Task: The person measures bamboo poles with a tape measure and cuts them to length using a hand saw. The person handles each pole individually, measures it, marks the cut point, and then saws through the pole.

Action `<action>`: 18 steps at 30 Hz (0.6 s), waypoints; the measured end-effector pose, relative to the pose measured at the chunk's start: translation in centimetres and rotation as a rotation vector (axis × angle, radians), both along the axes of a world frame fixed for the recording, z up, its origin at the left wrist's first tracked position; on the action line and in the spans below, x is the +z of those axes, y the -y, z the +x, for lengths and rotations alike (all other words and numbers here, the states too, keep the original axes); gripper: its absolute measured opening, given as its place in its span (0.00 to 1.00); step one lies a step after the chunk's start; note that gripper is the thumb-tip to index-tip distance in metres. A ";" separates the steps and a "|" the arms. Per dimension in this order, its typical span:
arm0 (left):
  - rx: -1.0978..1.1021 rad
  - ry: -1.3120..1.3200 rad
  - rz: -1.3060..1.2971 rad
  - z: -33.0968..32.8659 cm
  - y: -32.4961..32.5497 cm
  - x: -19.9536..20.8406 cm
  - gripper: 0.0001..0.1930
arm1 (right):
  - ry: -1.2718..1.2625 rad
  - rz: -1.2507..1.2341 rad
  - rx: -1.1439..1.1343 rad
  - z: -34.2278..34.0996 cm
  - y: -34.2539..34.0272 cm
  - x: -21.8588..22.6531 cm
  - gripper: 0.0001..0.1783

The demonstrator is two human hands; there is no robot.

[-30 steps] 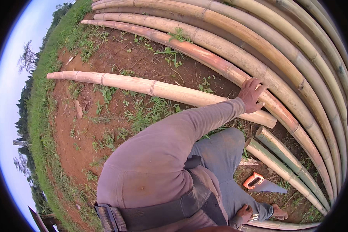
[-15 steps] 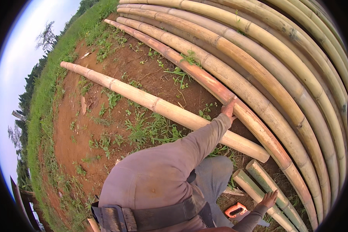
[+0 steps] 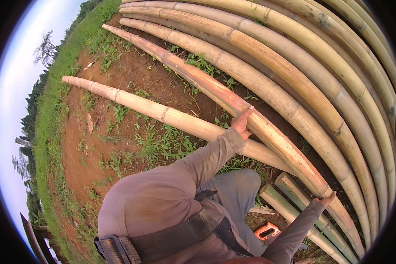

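Observation:
A long reddish-tan bamboo pole [image 3: 282, 146] runs diagonally in front of me, gripped in both my hands. My left hand [image 3: 242, 123] holds its left side near mid-length, thumb over the top and fingers partly hidden beneath. Farther down, beside a node, my right hand [image 3: 324, 201] is closed on the same pole; its fingertips are partly hidden. The pole lies over the right end of a paler bamboo pole [image 3: 141, 104] on the ground. Below my right forearm are two short greenish bamboo pieces [image 3: 290, 187], side by side.
A long row of bamboo poles [image 3: 290, 108] curves along the right. A saw with an orange handle [image 3: 270, 225] lies near my knee [image 3: 246, 182]. Weeds [image 3: 156, 143] grow in the reddish soil [image 3: 81, 145], with tall grass [image 3: 46, 136] at the far left.
The reddish pole has shifted left, away from the row and over the paler pole's end. My right hand has moved up from the short bamboo pieces and taken hold of it.

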State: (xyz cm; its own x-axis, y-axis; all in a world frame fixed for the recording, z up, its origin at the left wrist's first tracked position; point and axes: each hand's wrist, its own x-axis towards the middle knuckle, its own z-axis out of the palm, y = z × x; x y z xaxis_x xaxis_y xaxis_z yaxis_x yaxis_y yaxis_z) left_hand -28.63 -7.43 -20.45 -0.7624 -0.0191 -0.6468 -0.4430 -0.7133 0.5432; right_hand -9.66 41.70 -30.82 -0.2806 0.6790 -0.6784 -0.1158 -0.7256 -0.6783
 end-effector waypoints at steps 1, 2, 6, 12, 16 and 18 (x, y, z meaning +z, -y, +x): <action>-0.035 -0.008 -0.010 1.2 0.9 1.0 0.37 | -0.003 0.002 -0.009 0.9 0.4 0.7 0.41; -0.053 -0.012 -0.011 2.5 2.3 2.3 0.37 | -0.007 -0.008 -0.009 1.6 2.0 2.0 0.41; -0.212 -0.076 -0.201 6.7 8.7 7.5 0.44 | -0.056 -0.033 -0.003 3.5 10.4 9.5 0.45; -0.540 0.056 -0.620 7.3 22.1 7.8 0.49 | -0.099 -0.120 0.131 5.3 20.3 9.7 0.44; -0.787 -0.051 -1.536 8.2 24.2 7.9 0.39 | -0.001 -0.273 0.258 6.5 22.6 6.3 0.58; -0.600 -0.209 -1.679 7.9 23.1 7.7 0.37 | -0.057 -0.238 0.238 7.6 22.2 7.2 0.63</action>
